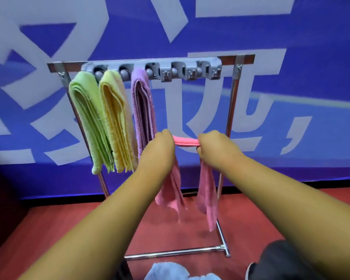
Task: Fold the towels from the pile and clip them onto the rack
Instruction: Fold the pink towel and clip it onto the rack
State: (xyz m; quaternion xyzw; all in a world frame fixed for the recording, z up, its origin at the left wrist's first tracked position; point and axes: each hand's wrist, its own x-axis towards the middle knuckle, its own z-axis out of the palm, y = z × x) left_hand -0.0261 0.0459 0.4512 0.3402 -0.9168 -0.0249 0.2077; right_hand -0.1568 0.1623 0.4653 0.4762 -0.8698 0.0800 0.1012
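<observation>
A pink towel stretches taut between my left hand and my right hand, its two ends hanging down below the fists. Both hands are closed on it, in front of the metal rack. A grey clip bar runs along the rack's top. Clipped there, from left to right, hang a folded green towel, a yellow towel and a purple towel. The clips to the right of the purple towel hold nothing. A light blue towel lies at the bottom edge, partly cut off.
The rack stands on a red floor, its chrome foot bar close in front of me. A blue banner with large white characters rises right behind it. A dark trouser leg and shoe sit at the bottom right.
</observation>
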